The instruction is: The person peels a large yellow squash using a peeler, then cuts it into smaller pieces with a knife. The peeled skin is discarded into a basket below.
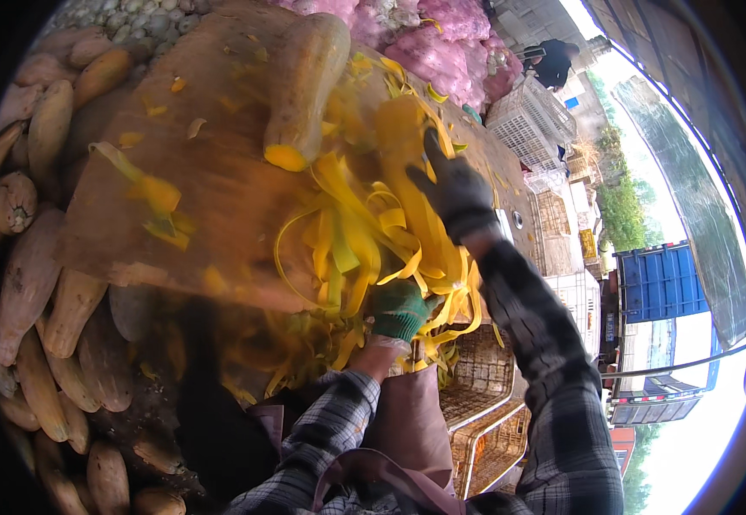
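Note:
My right hand, in a dark grey glove, is over the side of a peeled yellow squash, thumb and fingers apart. My left hand, in a green-and-grey glove, is at the near edge of the board, at the squash's lower end among long yellow peel strips. Its fingers are mostly hidden, so what it holds does not show. An unpeeled tan squash with a cut orange end lies on the brown board, left of the peeled one.
Whole squashes are heaped at the left. Pink mesh sacks stand beyond the board. Plastic crates line the right, with more crates by my legs. A person is farther off, near a blue truck.

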Demonstrator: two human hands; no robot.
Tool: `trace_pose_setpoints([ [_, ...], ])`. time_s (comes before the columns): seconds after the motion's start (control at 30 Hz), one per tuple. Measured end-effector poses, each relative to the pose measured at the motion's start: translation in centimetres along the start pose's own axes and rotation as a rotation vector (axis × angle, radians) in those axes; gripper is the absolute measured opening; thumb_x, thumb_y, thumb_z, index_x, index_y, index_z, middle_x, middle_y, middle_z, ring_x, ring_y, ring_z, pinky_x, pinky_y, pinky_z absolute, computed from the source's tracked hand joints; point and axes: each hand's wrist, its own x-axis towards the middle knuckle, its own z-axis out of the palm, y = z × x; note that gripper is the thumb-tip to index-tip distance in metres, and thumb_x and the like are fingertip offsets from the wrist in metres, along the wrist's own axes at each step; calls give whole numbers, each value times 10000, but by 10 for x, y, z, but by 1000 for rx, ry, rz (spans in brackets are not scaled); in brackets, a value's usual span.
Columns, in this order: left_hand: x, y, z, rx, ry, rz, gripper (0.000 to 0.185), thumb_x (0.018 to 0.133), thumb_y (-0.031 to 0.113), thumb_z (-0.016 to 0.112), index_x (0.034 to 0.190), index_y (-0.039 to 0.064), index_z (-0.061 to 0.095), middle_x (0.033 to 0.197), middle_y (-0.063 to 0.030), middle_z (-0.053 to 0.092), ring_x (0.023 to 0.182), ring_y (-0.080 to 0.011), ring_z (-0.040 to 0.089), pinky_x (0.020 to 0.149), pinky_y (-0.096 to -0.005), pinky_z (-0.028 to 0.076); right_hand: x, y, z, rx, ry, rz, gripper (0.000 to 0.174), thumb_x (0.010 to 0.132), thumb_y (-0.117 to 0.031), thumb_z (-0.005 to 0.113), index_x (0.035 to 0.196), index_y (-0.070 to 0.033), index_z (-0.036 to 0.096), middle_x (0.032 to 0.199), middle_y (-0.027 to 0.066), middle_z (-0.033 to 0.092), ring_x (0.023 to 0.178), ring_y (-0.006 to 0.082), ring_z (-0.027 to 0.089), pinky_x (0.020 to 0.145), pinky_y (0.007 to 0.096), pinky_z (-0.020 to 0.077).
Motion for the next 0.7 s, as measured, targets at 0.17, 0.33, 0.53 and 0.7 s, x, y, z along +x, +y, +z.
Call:
trace_pose_setpoints([
  [0.17, -2, 0, -2, -99, 39, 36, 651, 718, 659, 793, 845, 24, 720, 725, -150, 676, 674, -354, 661, 638, -482, 515, -31, 30, 12, -81, -271, 77, 654, 1011, -572, 455, 1516, -175, 330, 958, 279, 668, 850, 448, 680, 741, 548, 529],
  [0.33, 3, 0, -2, -414, 224, 123, 716, 711, 643, 813, 1080, 38, 707, 867, -137, 714, 765, -330, 692, 700, -455, 551, -232, 42, -29, -26, -336, 280, 683, 947, -488, 654, 1523, -191, 437, 686, 154, 653, 627, 358, 664, 590, 495, 517],
  [0.53, -3, 1, -10, -50, 84, 101, 669, 721, 625, 816, 1082, 72, 709, 861, -137, 707, 765, -351, 682, 676, -457, 545, -239, 43, -54, 188, -143, 448, 742, 913, -424, 716, 1548, -181, 418, 740, 160, 689, 637, 335, 687, 593, 443, 539],
  [0.7, -1, -2, -10, -49, 144, 153, 663, 739, 638, 797, 1007, 38, 714, 811, -144, 705, 729, -358, 679, 658, -456, 545, -55, 39, -21, 187, -16, 218, 727, 951, -552, 611, 1551, -197, 408, 900, 253, 708, 889, 414, 708, 801, 479, 540],
])
